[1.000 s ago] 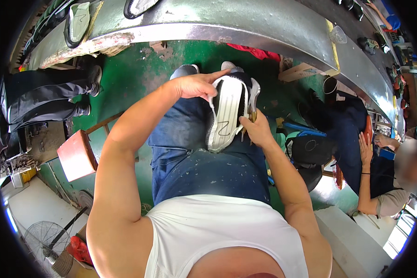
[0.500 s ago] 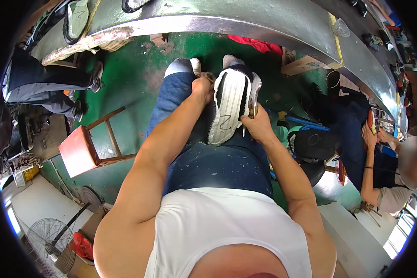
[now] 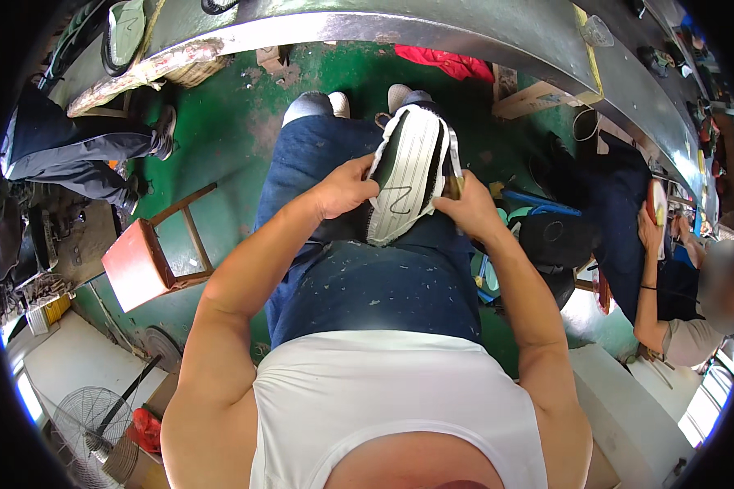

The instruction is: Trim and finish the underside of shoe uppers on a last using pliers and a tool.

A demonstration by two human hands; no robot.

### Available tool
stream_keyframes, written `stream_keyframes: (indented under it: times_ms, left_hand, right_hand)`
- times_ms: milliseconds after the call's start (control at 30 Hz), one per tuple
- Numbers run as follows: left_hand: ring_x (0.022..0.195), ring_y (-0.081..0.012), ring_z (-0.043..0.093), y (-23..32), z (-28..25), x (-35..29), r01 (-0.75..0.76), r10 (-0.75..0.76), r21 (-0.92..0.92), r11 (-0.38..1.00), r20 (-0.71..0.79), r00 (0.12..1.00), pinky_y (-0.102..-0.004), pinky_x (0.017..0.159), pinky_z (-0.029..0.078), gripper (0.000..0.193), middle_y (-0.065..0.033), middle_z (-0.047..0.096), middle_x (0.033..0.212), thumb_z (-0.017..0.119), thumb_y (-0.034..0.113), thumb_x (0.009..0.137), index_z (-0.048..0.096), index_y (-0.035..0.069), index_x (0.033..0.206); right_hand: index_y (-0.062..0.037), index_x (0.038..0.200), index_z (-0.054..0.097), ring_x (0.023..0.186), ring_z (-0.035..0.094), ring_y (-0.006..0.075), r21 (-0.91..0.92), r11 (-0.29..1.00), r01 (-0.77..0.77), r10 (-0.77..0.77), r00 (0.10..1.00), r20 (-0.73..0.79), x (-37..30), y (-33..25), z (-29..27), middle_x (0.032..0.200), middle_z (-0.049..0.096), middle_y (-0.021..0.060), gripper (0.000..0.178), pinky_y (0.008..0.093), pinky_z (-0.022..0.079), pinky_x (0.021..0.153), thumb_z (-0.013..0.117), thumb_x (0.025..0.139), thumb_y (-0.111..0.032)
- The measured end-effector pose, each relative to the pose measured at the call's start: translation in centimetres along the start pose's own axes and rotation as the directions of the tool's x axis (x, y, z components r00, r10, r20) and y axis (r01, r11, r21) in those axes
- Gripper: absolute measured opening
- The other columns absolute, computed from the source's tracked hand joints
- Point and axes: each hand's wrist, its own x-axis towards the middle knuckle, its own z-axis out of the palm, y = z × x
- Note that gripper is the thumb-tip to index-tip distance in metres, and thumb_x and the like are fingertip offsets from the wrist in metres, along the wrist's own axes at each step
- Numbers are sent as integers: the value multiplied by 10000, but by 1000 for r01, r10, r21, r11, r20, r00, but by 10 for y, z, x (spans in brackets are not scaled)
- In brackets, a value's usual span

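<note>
A shoe (image 3: 418, 163) lies upside down across my thighs, its toe pointing away from me. Its pale, ribbed underside carries a dark squiggle, and a frayed white edge runs around it. Along its right side stands a loose white strip (image 3: 453, 148). My left hand (image 3: 347, 189) is closed on the shoe's left edge, thumb toward the underside. My right hand (image 3: 471, 209) is closed around a slim tool with a brownish handle (image 3: 457, 186), its thumb at the shoe's right edge. Most of the tool is hidden in the fingers, so its kind cannot be told.
Ahead runs a curved metal bench (image 3: 326, 28), with a pale shoe piece (image 3: 127, 33) at its left. A reddish stool (image 3: 139, 265) stands left, a fan (image 3: 94, 432) lower left. On the right a co-worker's hand (image 3: 649, 232) holds a shoe. Red cloth (image 3: 444, 61) lies below the bench.
My left hand has come back from near the toe to the shoe's left edge. The shoe has shifted slightly. My right hand keeps the tool and has moved a little right.
</note>
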Motion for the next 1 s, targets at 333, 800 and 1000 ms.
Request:
stream_keyframes:
  times_ms: [333, 800, 1000]
  left_hand:
    - [1457, -334, 346, -29, 22, -21, 8, 59, 420, 908, -147, 987, -318, 1195, 252, 1122, -295, 323, 1558, 755, 183, 807, -30, -46, 1575]
    - [1382, -403, 441, -33, 48, 6, 76, 196, 421, 904, -565, 801, -374, 1139, 355, 601, -282, 451, 1487, 286, 373, 1085, 398, -69, 1476]
    - [1344, -417, 473, -43, 39, 5, -64, 522, 758, 649, -382, 763, -419, 1083, 431, 532, -283, 404, 1508, 428, 273, 1043, 382, 12, 1504]
  right_hand:
    - [44, 1089, 576, 938, 650, 407, -362, 750, 553, -506, 833, 223, -50, -28, -30, 979, 676, 177, 277, 467, 532, 773, 620, 924, -174]
    - [76, 1088, 524, 936, 637, 433, -420, 799, 430, -300, 890, 342, -45, -40, -19, 962, 635, 267, 294, 484, 522, 834, 648, 881, -92]
    - [73, 1250, 498, 1046, 606, 449, -538, 710, 455, -498, 864, 73, -16, -46, -21, 1119, 614, 274, 419, 497, 505, 887, 652, 881, -53]
